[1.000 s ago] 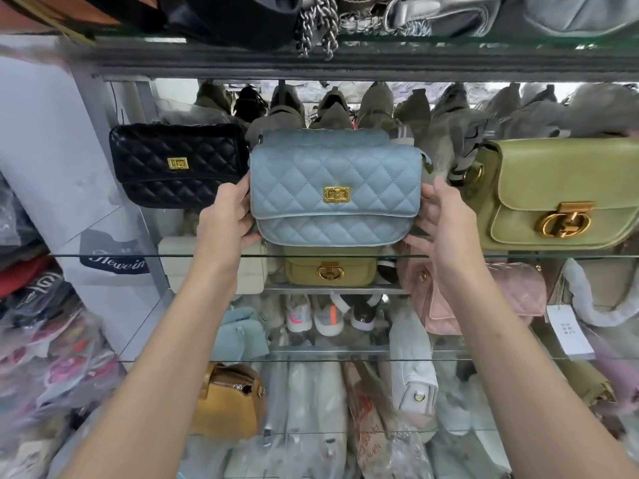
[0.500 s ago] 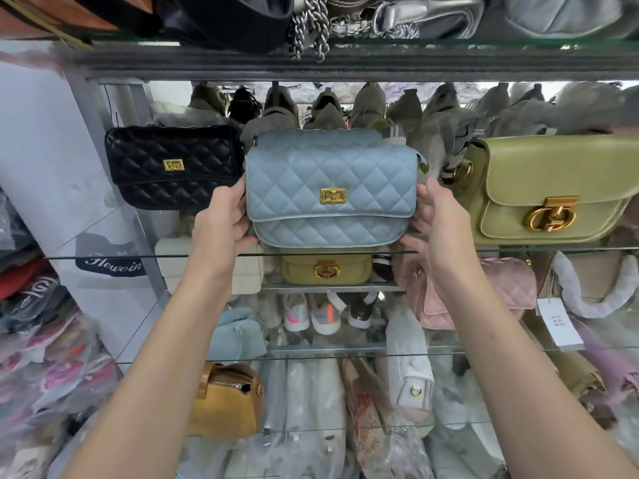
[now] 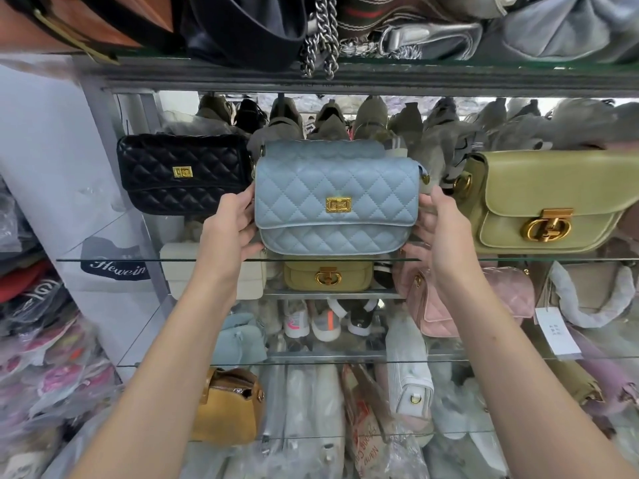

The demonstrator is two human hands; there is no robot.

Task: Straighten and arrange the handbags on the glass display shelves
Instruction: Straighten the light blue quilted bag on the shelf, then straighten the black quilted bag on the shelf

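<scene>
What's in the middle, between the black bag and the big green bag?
The head view shows a light blue quilted bag between the black bag and the green bag, with the left hand and right hand gripping its two ends.

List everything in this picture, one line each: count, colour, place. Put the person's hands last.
shelf: one, clear glass, across the middle
blue bag: one, pale blue, centre, at the shelf
black bag: one, black, left of the blue bag
green bag: one, olive, right of the blue bag
mustard bag: one, mustard, under the blue bag
pink bag: one, pink, under the shelf, right
tan bag: one, tan, bottom left
chain: one, silver, hanging at top
tag: one, white, lower right
left hand: one, holding the blue bag's left end
right hand: one, holding its right end
</scene>
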